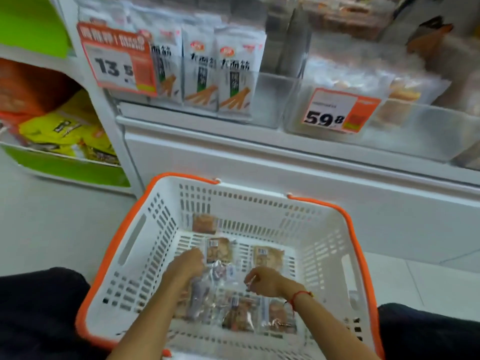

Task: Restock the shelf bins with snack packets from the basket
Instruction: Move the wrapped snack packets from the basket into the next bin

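White basket (pixel 306 224), pale floor (pixel 52 229), shelf bins (pixel 389 131)

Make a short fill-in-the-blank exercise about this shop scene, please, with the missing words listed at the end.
1. The white basket has a rim coloured ____.
2. Both hands reach into the ____, among the snack packets.
3. The price tag on the right shelf bin shows 59 and a small ____.
4. A red string is worn on the wrist of the ____ hand, not the other hand.

Missing words: orange; basket; 8; right
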Available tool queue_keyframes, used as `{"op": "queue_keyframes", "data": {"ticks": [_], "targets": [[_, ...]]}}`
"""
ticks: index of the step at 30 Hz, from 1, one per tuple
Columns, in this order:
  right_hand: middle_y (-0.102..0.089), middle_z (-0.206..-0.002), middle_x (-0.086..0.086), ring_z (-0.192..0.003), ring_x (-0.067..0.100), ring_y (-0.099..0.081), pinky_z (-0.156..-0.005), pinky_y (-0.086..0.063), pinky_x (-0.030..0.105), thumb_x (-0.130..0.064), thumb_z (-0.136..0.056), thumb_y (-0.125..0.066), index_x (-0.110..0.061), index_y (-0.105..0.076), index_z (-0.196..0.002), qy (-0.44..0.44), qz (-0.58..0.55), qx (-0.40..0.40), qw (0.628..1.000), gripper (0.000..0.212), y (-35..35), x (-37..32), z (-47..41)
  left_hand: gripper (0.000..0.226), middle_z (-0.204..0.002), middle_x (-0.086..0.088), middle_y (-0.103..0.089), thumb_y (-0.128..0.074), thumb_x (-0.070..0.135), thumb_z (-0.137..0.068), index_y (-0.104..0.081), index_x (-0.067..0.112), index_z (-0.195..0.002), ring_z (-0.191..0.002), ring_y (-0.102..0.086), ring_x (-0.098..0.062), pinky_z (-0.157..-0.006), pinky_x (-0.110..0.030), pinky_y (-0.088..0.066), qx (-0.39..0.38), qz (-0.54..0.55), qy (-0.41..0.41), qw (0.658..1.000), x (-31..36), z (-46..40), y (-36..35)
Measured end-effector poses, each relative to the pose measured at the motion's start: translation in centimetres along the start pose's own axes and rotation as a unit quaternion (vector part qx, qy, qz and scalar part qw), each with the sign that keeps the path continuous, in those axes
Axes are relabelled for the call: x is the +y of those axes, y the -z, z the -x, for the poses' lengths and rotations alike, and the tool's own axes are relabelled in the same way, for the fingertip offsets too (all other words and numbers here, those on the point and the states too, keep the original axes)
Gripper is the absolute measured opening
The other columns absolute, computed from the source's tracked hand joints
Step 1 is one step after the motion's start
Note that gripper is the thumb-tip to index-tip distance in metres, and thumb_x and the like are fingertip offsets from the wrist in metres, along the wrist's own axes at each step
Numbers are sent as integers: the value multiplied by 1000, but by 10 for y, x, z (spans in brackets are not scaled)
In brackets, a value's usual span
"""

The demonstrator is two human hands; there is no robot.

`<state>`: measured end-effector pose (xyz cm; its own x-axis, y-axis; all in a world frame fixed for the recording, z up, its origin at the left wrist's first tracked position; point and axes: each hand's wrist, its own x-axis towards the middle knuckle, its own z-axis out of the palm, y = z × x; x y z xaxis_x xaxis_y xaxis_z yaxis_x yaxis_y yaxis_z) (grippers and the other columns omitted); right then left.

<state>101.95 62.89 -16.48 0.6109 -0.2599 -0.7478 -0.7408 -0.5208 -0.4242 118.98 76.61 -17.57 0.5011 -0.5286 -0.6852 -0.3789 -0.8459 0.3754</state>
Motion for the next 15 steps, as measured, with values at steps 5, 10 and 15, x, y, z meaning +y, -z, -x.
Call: {"op": "queue_keyframes", "data": {"ticks": [5,10,15], "targets": [[-35,-148,11,-129,30,-44,-102,-41,37,-22,-99,-48,-14,-24,-148,-4,-1,-57,998,56,-47,-14,-34,45,-145,-14,-37,-41,18,-96,-36,13,-141,-126,-45,-30,-102,-37,-42,15,-57,92,994,-43,1,-33],[-42,-140,14,-121,31,-48,-99,-44,39,-45,-90,-57,-12,-39,-142,-13,-45,7,999,64,-75,-34,-60,80,-154,-16,-9,-58,12,-85,-9,16,-149,-132,-35,-37,-106,-43,-37,22,-2,131,991,-67,-1,-53],[-55,-88,10,-75,19,-49,-66,-45,29,-51,-76,-64,-15,-55,-73,-58,-148,105,982,37,-89,-43,-73,50,-105,-15,-62,-79,14,-65,-57,8,-110,-99,-61,-31,-75,-29,-50,57,186,166,967,-59,2,-44]]}}
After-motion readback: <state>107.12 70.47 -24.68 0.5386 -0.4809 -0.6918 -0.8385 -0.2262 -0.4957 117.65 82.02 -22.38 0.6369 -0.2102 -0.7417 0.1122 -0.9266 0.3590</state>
